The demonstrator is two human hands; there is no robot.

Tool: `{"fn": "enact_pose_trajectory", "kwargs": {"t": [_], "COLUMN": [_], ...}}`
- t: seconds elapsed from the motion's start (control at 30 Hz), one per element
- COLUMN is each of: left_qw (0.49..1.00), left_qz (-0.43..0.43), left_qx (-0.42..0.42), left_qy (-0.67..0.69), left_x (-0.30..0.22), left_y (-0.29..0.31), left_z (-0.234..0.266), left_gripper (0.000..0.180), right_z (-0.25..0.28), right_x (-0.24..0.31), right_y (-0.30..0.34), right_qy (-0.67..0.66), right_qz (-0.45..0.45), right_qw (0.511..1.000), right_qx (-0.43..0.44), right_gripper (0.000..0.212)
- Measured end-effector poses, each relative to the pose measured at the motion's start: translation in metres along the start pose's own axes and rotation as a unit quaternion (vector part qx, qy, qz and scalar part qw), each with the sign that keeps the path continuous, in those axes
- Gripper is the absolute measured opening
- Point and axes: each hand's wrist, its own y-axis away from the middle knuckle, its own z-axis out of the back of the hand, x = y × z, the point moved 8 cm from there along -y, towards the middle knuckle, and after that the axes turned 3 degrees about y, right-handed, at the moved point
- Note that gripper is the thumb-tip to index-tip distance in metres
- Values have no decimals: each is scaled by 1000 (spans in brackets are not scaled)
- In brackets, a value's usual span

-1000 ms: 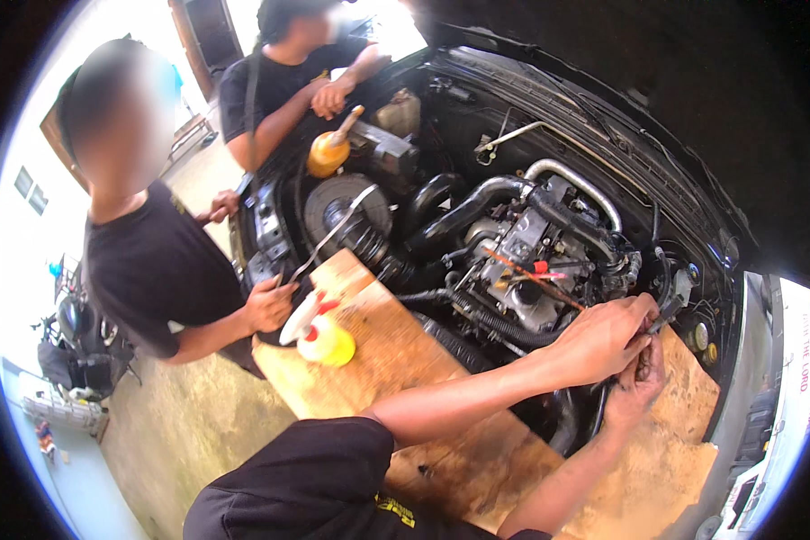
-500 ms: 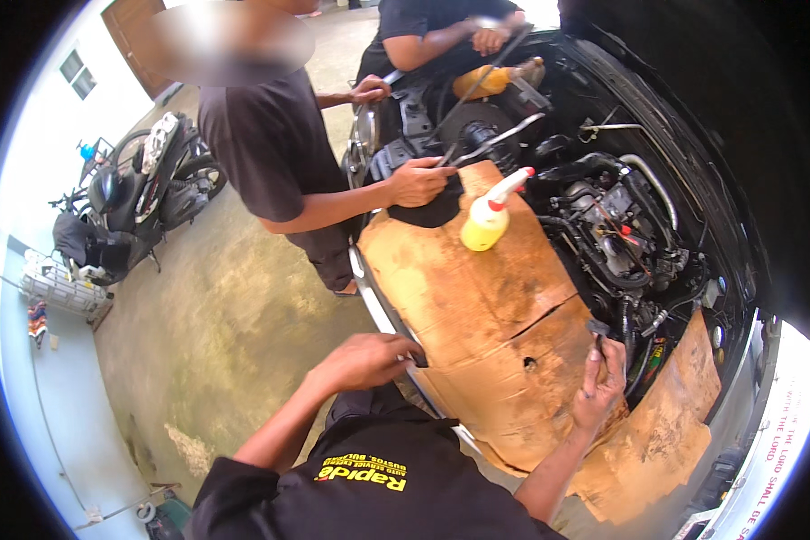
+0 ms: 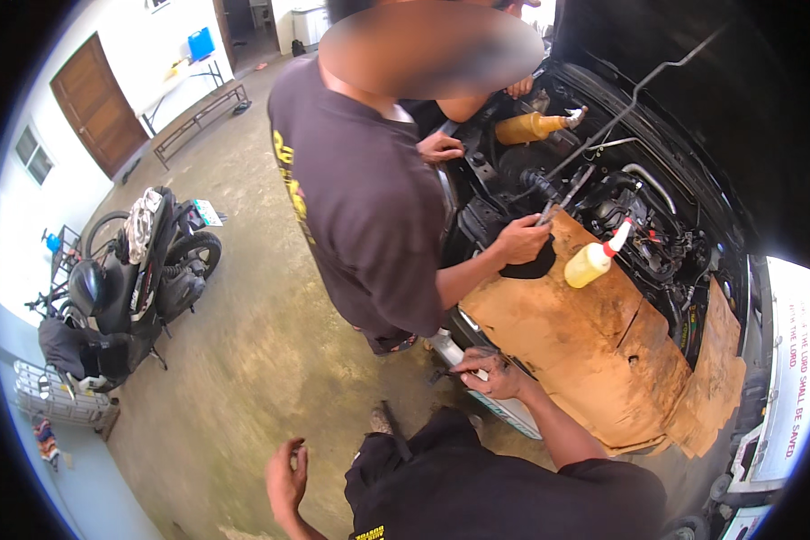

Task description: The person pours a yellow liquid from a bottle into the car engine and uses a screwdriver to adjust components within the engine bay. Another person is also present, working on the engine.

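Observation:
My right hand (image 3: 497, 374), its fingers smudged dark, reaches across in front of me beside the car's fender (image 3: 499, 412). It pinches a small black part (image 3: 442, 374) whose exact kind I cannot make out. Low on the left, my left hand (image 3: 286, 477) hangs over the concrete floor with its fingers loosely apart, nothing visible in it. A stained cardboard sheet (image 3: 571, 360) covers the near side of the engine bay. On it a squeeze bottle (image 3: 589, 265) of yellow liquid with a red-and-white top stands.
At my left front a co-worker in a dark shirt (image 3: 360, 189) leans over the engine bay (image 3: 634, 220), holding a metal tool. Another person is partly hidden behind. An amber bottle (image 3: 522, 128) lies farther back. A rod (image 3: 634, 99) props the hood. A motorcycle (image 3: 135, 288) is parked left.
My view has swung left. My right hand has come off the cardboard toward the fender with a small dark thing. My left hand has left the fender and dropped back.

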Motion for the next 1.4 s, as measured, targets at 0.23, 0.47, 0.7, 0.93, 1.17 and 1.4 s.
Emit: {"fn": "enact_pose_trajectory", "kwargs": {"t": [0.23, 0.47, 0.7, 0.93, 1.17, 1.4], "left_qw": [993, 999, 990, 977, 965, 948], "left_qz": [80, -17, -129, -193, -216, -249], "left_qx": [-90, -22, 60, 84, 144, 196], "left_qy": [-15, -40, -26, -24, -27, -34], "left_x": [117, 96, 73, 57, 56, 21], "left_y": [-78, -288, -542, -734, -932, -1146], "left_z": [125, 182, 226, 275, 275, 276], "left_gripper": [25, 26, 24, 25, 26, 27], "right_z": [-118, -228, -333, -372, -474, -468], "right_x": [-105, -175, -191, -123, -100, -119], "right_y": [36, 73, 41, -121, -250, -482], "right_qy": [-20, 80, 182, 7, -29, -133], "right_qz": [-328, -463, -317, -448, -515, -639], "right_qw": [930, 826, 877, 888, 815, 753], "right_qx": [166, 312, 312, 108, 263, -84], "right_gripper": [38, 48, 35, 27, 27, 34]}}
